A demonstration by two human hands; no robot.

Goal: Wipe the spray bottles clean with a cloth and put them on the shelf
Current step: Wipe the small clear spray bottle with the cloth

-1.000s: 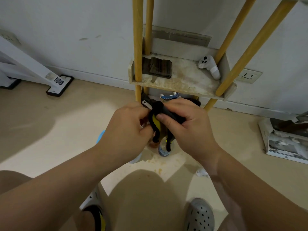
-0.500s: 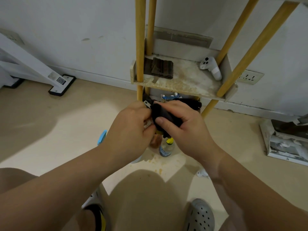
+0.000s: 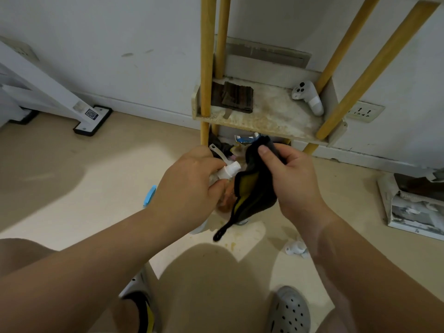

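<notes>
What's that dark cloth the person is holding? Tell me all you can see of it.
The cloth looks like soft dark fabric with a yellow inner face and black trim. It hangs crumpled, with a thin strap dangling below. The right hand pinches its top, thumb outside. It is close beside the white nozzle of the spray bottle, which the left hand grips.

Cloth (image 3: 258, 191): matt dark fabric, yellow inner face. Bottle (image 3: 229, 169) head: smooth white plastic, slight gloss. Shelf (image 3: 271, 122) board: pale, stained, rough-looking, matt. Posts (image 3: 206, 56): smooth yellowish wood. Rag (image 3: 237, 97): brown ribbed textile. Controller (image 3: 310, 98): glossy white plastic. Floor (image 3: 72, 169): smooth beige, low sheen. Clog (image 3: 289, 311): matt grey, perforated, rubbery.
</notes>
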